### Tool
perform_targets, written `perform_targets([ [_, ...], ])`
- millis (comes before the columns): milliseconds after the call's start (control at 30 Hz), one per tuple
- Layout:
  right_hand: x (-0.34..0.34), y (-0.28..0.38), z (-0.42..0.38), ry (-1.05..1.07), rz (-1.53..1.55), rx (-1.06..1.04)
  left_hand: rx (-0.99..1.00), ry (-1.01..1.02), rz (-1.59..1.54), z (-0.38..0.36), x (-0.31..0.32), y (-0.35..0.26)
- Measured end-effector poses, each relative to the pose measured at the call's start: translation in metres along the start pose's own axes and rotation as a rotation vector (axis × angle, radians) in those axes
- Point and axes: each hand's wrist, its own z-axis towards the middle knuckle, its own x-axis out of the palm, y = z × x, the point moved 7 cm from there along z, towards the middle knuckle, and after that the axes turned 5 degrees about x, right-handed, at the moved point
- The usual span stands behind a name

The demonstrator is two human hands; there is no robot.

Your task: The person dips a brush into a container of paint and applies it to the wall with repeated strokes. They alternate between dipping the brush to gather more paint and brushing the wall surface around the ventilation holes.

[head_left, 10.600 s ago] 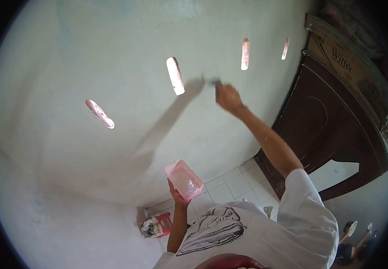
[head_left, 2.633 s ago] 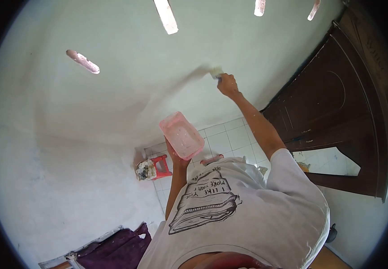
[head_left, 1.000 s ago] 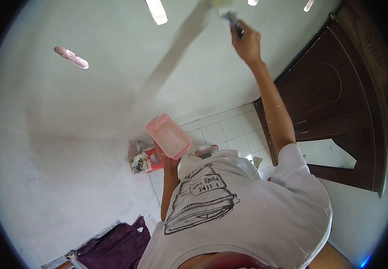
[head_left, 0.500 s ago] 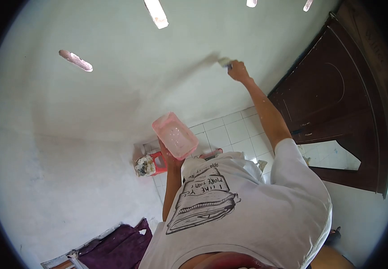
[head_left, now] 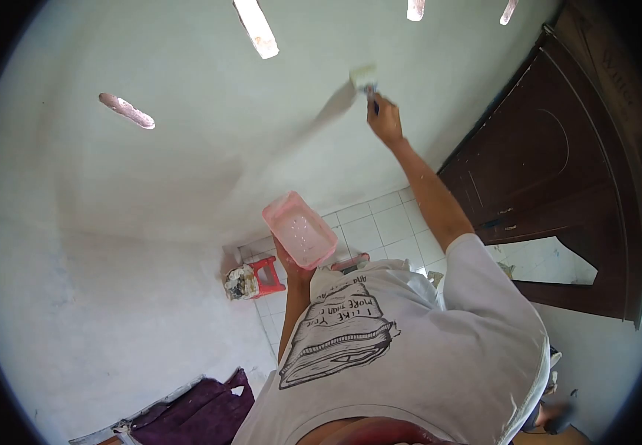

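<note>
My right hand [head_left: 386, 122] is raised at the end of an outstretched arm, its fingers wrapped round the handle of a flat paintbrush [head_left: 363, 75]. The pale, wide bristles point upward against the whitish wall [head_left: 180, 159], and the brush casts a shadow to its lower left. Close in front of my shirt, my left hand [head_left: 290, 259] grips a pink rectangular plastic tub [head_left: 282, 202] from its side and underside. Pale paint with glints of light covers the tub's inside; most of the left fingers are hidden behind it.
Below the tub stand a red plastic stool [head_left: 269, 276] and a paint-smeared container [head_left: 241, 282] on white floor tiles [head_left: 382, 236]. A dark brown wooden cabinet [head_left: 536, 167] with a mirror is at right. Purple cloth [head_left: 195, 410] lies at lower left. Bright slots [head_left: 258, 33] pierce the wall.
My right hand and the paintbrush have moved up and slightly left along the wall, with the bristles now pointing upward. The tub has shifted slightly right and down in view.
</note>
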Motion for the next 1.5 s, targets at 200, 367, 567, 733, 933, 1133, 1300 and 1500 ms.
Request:
perform_targets([
  [200, 0.026, -0.069, -0.018, 0.563, -0.279, 0.265, -0.232, 0.020, -0.595, -0.002, -0.003, 0.021],
  [367, -0.093, 0.061, 0.127, 0.240, -0.137, -0.014, -0.334, -0.049, -0.619, 0.001, -0.012, 0.037],
  [567, -0.220, 0.196, 0.231, -0.217, -0.049, -0.242, -0.364, 0.006, -0.597, 0.007, -0.001, 0.051],
  [733, -0.105, 0.074, 0.156, -0.024, -0.113, -0.081, -0.316, 0.047, -0.700, 0.011, 0.016, 0.060],
  [933, -0.041, -0.070, -0.038, 0.452, -0.161, 0.152, -0.323, 0.046, -0.648, -0.005, -0.009, 0.070],
  [1133, -0.127, 0.029, 0.022, 0.235, 0.397, 0.381, -0.136, 0.050, -0.465, 0.009, -0.003, 0.027],
  [1300, -0.219, 0.121, 0.177, -0.015, 0.230, -0.107, -0.215, 0.050, -0.539, 0.007, -0.007, 0.035],
  [1500, -0.280, 0.229, 0.287, -0.414, -0.052, -0.427, -0.234, 0.071, -0.548, 0.018, -0.002, 0.055],
])
